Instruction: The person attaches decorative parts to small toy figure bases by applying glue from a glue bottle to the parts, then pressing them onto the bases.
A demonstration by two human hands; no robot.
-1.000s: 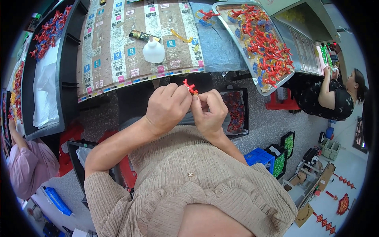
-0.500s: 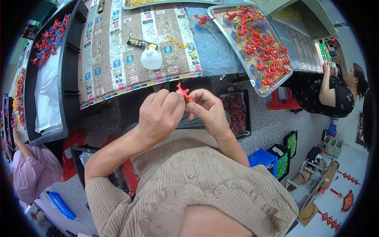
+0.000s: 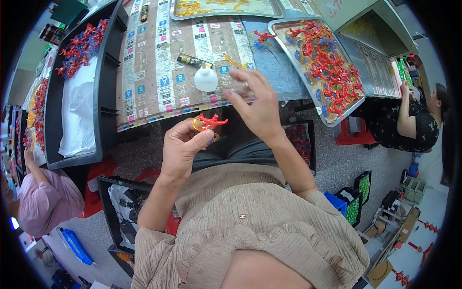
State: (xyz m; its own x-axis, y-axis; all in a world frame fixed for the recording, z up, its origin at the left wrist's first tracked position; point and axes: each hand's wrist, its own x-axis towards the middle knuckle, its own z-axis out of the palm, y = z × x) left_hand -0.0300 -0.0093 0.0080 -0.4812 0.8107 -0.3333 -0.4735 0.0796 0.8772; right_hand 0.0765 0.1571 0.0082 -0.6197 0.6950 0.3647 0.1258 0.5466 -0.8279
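Note:
My left hand (image 3: 179, 151) pinches a small red branched plastic piece (image 3: 211, 121) between thumb and fingers, in front of the table edge. A yellow ring (image 3: 196, 124) hangs at its left end, and a bit of blue shows beneath. To the right, my right hand (image 3: 260, 108) is raised with its fingers apart and nothing in them. Its fingertips are nearest to a white squeeze bottle (image 3: 206, 81) that stands at the table's front. Behind the bottle lies a black and gold tube (image 3: 194, 61), with a curled yellow strip (image 3: 235, 61) beside it.
A metal tray (image 3: 331, 123) heaped with red, blue and yellow pieces sits at the right. Another tray (image 3: 228, 17) with yellow parts is at the back. On the left stands a black bin (image 3: 107, 96) with more pieces. People work at left (image 3: 48, 197) and right (image 3: 409, 120).
My hands were together on the red piece. Now my right hand has let go and moved up and right toward the bottle, while my left hand keeps the piece. The view has shifted slightly.

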